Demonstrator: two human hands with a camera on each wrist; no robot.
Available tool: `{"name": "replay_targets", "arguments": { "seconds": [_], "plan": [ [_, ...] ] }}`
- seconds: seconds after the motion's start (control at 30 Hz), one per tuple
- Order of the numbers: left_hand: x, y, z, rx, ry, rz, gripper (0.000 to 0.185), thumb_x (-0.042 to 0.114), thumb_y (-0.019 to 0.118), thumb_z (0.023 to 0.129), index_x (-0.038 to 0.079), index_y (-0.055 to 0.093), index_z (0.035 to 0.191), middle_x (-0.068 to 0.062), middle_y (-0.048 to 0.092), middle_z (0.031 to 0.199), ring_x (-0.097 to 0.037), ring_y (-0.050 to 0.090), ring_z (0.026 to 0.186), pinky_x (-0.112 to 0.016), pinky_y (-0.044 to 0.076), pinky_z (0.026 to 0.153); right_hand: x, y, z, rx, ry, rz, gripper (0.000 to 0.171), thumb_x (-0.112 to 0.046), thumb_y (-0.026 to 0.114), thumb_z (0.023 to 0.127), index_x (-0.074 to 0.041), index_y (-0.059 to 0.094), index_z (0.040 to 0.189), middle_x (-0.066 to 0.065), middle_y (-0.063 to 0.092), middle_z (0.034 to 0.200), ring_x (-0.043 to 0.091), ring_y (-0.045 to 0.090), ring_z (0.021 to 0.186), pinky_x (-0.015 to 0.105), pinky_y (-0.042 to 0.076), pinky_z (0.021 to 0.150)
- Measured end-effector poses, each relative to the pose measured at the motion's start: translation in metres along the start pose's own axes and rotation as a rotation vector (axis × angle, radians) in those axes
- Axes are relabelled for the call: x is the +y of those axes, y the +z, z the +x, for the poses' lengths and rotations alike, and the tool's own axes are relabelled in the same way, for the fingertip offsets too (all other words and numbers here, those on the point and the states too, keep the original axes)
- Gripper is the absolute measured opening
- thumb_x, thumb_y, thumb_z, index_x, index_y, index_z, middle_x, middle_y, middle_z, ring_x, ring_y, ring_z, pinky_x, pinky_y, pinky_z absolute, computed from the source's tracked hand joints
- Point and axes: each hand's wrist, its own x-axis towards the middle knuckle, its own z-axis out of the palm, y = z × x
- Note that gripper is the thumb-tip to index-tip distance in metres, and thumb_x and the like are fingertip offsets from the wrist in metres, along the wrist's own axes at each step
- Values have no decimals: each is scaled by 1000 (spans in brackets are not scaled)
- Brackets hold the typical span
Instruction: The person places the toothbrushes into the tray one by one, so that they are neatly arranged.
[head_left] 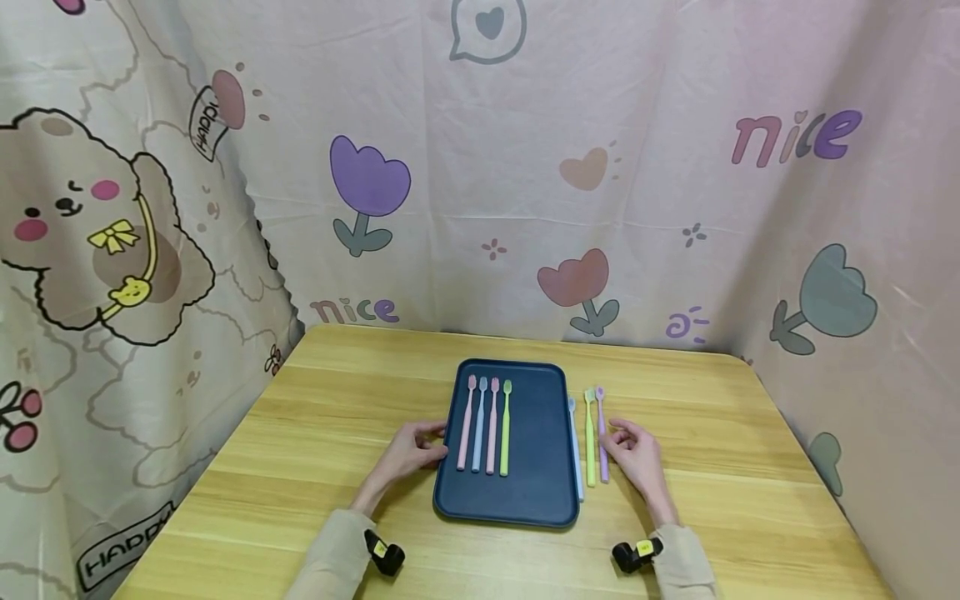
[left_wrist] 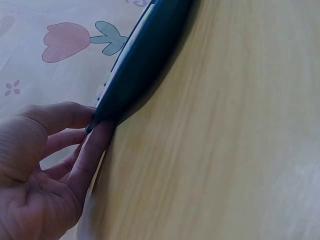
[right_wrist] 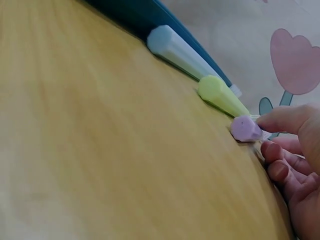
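Plainly, wooden table [head_left: 750,467] backed by printed curtain [head_left: 480,183]; tray [head_left: 536,442] gripped by left hand [head_left: 408,451], purple toothbrush [head_left: 602,423] pinched by right hand [head_left: 636,454].

Pale, cartoon-printed fabric curtains [head_left: 480,108] hang behind and on both sides of a round-cornered, yellow wood-grain desk [head_left: 315,400].

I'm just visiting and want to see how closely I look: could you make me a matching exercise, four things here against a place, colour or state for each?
1. Tray
2. Pink toothbrushes
3. Purple toothbrush
4. Left hand

A. Lying on the tray
B. Holding the tray's edge
C. Dark blue
D. On the table outside the tray, at the right hand's fingers

Pairs: 1-C; 2-A; 3-D; 4-B
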Motion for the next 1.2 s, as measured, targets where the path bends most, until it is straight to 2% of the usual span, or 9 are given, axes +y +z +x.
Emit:
{"name": "replay_targets", "arguments": {
  "seconds": [0.17,0.47,0.87,1.2],
  "plan": [
    [1,1,0,-2,4,3,51,4,70,90,-11,55,136,-33,64,122,-7,67,74,-23,61,65,0,-2,1,-19,22,-21,38,-12,74,88,7,67,119,9,68,85,-2,54,65,14,47,61],
    [2,0,0,7,1,33,52,5,70,89,-12,55,136,-31,65,121,-3,66,75,-21,59,64,-4,-2,3,-8,10,-108,41,-19,79,85,6,69,116,10,70,83,-2,55,65,15,47,61],
    [3,0,0,16,-11,33,52,6,71,89,-11,56,136,-31,65,122,-10,67,77,-22,59,64,-6,0,2,8,-7,-171,29,-13,79,81,3,74,104,6,68,76,-1,55,61,15,45,58],
    [2,0,-1,14,-16,29,52,6,71,89,-10,56,136,-31,64,123,-13,69,79,-23,60,66,-9,1,2,21,12,-231,24,-11,76,78,1,74,98,6,68,78,5,56,64,16,44,58]
  ]
}}
